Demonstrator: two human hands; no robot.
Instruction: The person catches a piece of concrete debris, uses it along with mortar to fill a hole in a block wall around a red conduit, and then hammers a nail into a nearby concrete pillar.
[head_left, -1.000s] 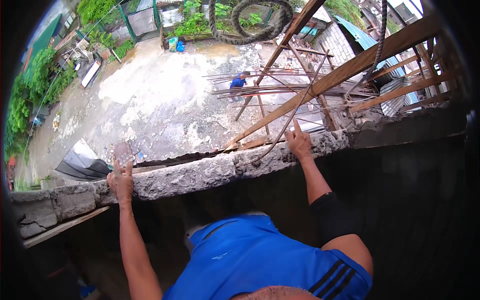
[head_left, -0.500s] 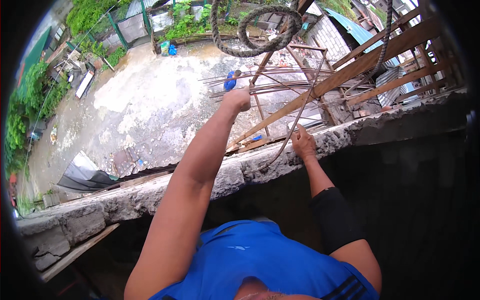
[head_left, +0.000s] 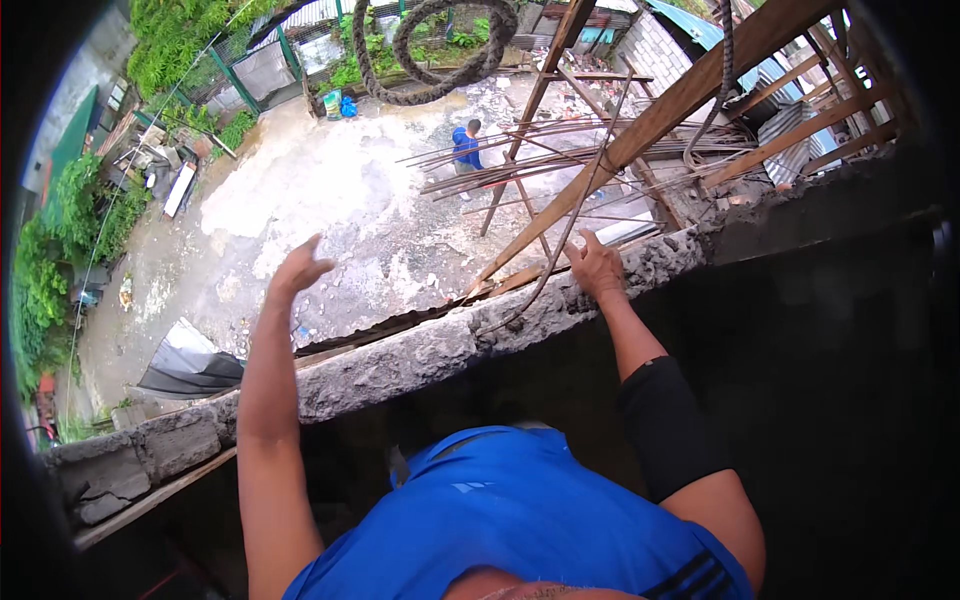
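Note:
My left hand (head_left: 302, 266) is raised in the air beyond the rough concrete wall top (head_left: 400, 366), its finger and thumb apart and nothing in it. My right hand (head_left: 597, 268) is at the wall's broken edge, just right of a thin bent steel rod (head_left: 570, 226) that rises from the concrete. Its finger and thumb are spread, and no held thing shows; the other fingers are partly hidden. A thick grey rope (head_left: 400, 97) hangs in loops at the top.
A long wooden beam (head_left: 690, 108) slants across the right side. Below, a person in blue (head_left: 467, 148) stands by a bundle of long steel bars (head_left: 460, 183) on the pale ground. A corrugated sheet (head_left: 185, 352) lies beyond the wall at left.
My left hand has swung left and down, away from the steel bars. My right hand has moved slightly. The person below, earlier mostly behind my left hand, now shows; the view has shifted.

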